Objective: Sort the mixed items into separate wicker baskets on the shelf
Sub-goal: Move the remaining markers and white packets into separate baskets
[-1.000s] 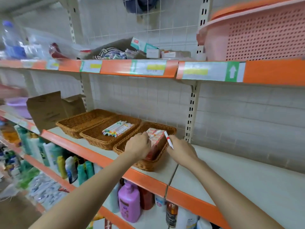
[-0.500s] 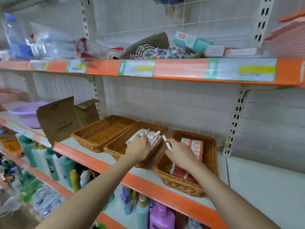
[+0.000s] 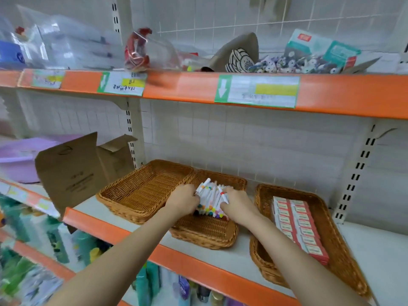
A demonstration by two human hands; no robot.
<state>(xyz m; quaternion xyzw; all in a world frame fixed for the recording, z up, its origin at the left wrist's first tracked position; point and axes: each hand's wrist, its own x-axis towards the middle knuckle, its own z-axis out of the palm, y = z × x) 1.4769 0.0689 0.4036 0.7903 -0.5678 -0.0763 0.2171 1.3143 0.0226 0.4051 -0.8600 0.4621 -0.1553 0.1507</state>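
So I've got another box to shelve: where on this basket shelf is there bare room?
Bare shelf lies right of the right basket holding the red boxes. The left basket looks empty. The middle basket is crowded: markers, left hand, right hand.

Tan woven baskets (image 3: 143,191), white markers (image 3: 209,196) with multicoloured caps, orange shelf edge (image 3: 198,263).

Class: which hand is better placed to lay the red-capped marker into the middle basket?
Right. The right hand pinches the red-capped white marker over the middle wicker basket; the left hand steadies the marker pile.
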